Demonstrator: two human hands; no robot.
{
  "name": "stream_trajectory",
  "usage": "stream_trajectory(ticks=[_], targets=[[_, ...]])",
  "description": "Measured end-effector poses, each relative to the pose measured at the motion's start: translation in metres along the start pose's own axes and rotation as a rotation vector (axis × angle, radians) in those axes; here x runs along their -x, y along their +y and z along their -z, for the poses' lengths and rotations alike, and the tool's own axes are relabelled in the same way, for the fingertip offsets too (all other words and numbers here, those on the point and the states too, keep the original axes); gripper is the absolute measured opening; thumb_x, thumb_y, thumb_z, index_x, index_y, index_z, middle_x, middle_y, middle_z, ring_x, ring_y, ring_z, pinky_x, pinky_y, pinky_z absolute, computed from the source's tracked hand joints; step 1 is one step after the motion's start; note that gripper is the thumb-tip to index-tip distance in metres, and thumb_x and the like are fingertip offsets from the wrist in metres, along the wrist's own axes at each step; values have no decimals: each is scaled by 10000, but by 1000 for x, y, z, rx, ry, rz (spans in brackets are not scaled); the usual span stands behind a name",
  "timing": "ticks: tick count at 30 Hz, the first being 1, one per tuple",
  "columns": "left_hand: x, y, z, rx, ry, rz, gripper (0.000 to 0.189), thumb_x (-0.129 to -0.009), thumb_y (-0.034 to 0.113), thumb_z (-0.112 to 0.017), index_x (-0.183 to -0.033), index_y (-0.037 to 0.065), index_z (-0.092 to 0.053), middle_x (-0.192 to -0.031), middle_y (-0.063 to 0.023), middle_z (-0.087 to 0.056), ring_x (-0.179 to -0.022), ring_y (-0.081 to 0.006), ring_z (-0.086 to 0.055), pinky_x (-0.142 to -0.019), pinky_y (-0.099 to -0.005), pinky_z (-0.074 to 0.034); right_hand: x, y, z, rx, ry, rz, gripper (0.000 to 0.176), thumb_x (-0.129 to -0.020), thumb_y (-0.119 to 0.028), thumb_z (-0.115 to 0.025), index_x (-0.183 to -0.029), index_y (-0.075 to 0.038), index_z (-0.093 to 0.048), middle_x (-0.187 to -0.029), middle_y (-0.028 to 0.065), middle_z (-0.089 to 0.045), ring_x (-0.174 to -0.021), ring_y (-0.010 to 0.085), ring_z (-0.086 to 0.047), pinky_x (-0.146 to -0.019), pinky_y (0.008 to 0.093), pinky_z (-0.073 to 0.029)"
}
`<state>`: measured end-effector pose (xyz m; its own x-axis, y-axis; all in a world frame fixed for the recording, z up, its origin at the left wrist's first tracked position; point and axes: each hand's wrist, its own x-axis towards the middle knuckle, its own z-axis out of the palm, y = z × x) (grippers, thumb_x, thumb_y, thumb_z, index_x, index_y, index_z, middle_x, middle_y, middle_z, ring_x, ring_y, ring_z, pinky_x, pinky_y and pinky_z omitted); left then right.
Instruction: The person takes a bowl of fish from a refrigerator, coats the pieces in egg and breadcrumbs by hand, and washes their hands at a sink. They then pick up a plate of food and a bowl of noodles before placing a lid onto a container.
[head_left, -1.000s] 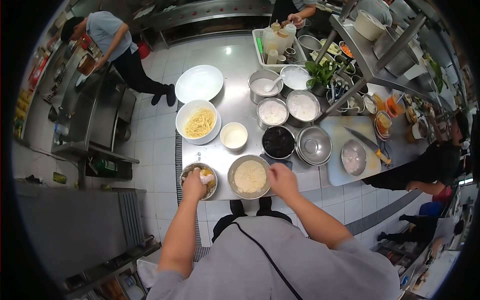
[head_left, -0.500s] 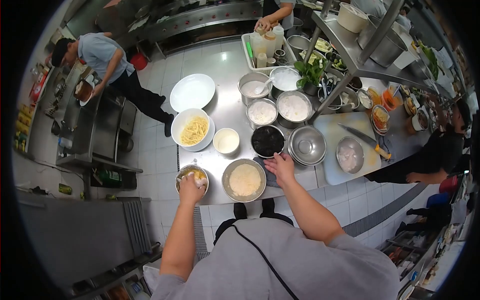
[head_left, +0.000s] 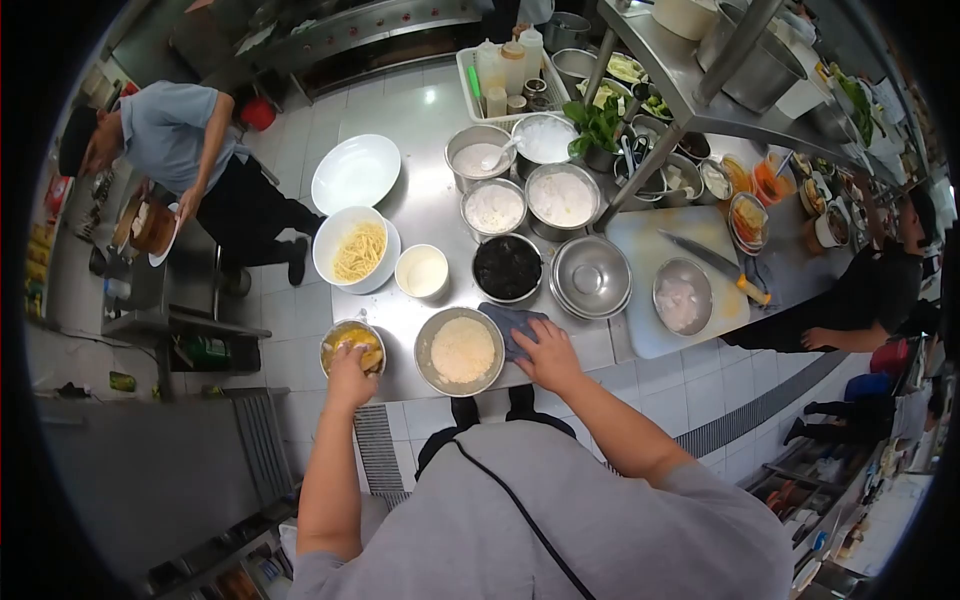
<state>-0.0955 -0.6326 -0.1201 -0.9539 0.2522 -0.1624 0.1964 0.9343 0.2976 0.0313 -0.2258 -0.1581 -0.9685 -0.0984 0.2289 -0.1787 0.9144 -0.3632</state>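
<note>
My left hand (head_left: 350, 378) reaches down into a small metal bowl (head_left: 327, 367) of wet yellow pieces (head_left: 366, 340). Its fingers are bunched together, and the tips are hidden among the pieces. A dark grey cloth (head_left: 508, 322) lies on the table, and on it rests my right hand (head_left: 547, 355) with fingers apart. Between my hands stands a metal bowl of pale yellow crumbs (head_left: 463, 350). Behind it are a white tub (head_left: 422, 272) with pale contents and a metal pot of black stuff (head_left: 507, 267).
Fries in a white bowl (head_left: 360, 252) stand beside a white plate (head_left: 356, 170). Several pots of white powder (head_left: 560, 195) and stacked metal bowls (head_left: 592, 276) are behind. A knife (head_left: 705, 255) lies on the cutting board (head_left: 640, 240). One person (head_left: 170, 130) stands left, another (head_left: 850, 310) right.
My right hand has come down from beside the black pot onto the cloth. My left hand stays in the bowl, where more of the yellow shows. The view has shifted slightly.
</note>
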Motion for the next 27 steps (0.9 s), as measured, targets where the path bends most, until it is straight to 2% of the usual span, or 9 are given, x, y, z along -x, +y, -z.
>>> stream_trajectory(ticks=[3,7,10,14,16,20,22,24,27], targets=[[-3,-6,-16,54,-15,61,684,-780,138,-800,-1417,32,-572,-1506,-354,-474,-1416,-486,-462,-1205,-489,-385,16,14,-18,-42,-69,-91,489,-782,-257,-827,-1238,-137,-701,-1299,144,-617,-1213,345,-579,-1006,479,-480],[-23,-7,-16,-47,9,152,589,-805,143,-790,-1357,43,-610,-1392,-309,-557,-1280,-480,-562,-1119,-492,-457,86,73,4,56,-24,-399,552,-750,-222,-814,-1271,-108,-672,-1245,138,-620,-1167,352,-578,-972,491,-480],[-23,-23,-31,-6,56,174,489,-807,115,-769,-1275,37,-650,-1296,-277,-598,-1189,-470,-605,-1053,-489,-495,89,75,18,254,87,-444,560,-776,-226,-794,-1294,-61,-657,-1272,142,-619,-1196,356,-572,-991,482,-477],[-10,-9,-15,41,135,96,503,-788,125,-748,-1276,27,-677,-1333,-302,-598,-1263,-478,-567,-1105,-493,-463,53,4,35,152,200,-346,552,-838,-233,-761,-1330,-21,-630,-1254,163,-647,-1187,371,-594,-999,482,-481],[-4,-7,-6,140,65,93,615,-767,161,-767,-1357,30,-653,-1445,-333,-539,-1371,-489,-490,-1183,-499,-395,44,-15,7,-510,-167,-394,538,-896,-247,-732,-1358,-1,-608,-1232,190,-678,-1154,393,-621,-1007,491,-487],[-19,-10,-28,95,217,239,538,-786,119,-745,-1313,32,-680,-1390,-321,-587,-1318,-474,-549,-1136,-497,-441,8,-22,0,-523,-110,-130,522,-918,-263,-722,-1357,-3,-609,-1209,195,-697,-1118,404,-642,-1007,508,-490],[-34,-10,-22,52,-39,373,530,-812,84,-712,-1337,36,-660,-1326,-303,-638,-1244,-454,-614,-1078,-493,-485,6,5,29,-212,190,-149,525,-911,-265,-735,-1351,-5,-616,-1228,216,-689,-1151,416,-630,-1034,520,-478],[-36,-5,-10,57,-30,348,553,-816,70,-699,-1364,35,-637,-1296,-294,-657,-1210,-446,-635,-1055,-492,-498,1,50,56,-25,497,-337,577,-888,-243,-754,-1389,-16,-583,-1245,244,-674,-1162,417,-628,-1030,533,-483],[-33,-8,-8,43,-56,281,651,-810,76,-712,-1444,46,-567,-1322,-295,-646,-1205,-454,-638,-1049,-496,-504,-13,91,89,391,465,-538,680,-858,-225,-781,-1452,-19,-520,-1223,263,-663,-1155,435,-631,-1004,522,-509]])
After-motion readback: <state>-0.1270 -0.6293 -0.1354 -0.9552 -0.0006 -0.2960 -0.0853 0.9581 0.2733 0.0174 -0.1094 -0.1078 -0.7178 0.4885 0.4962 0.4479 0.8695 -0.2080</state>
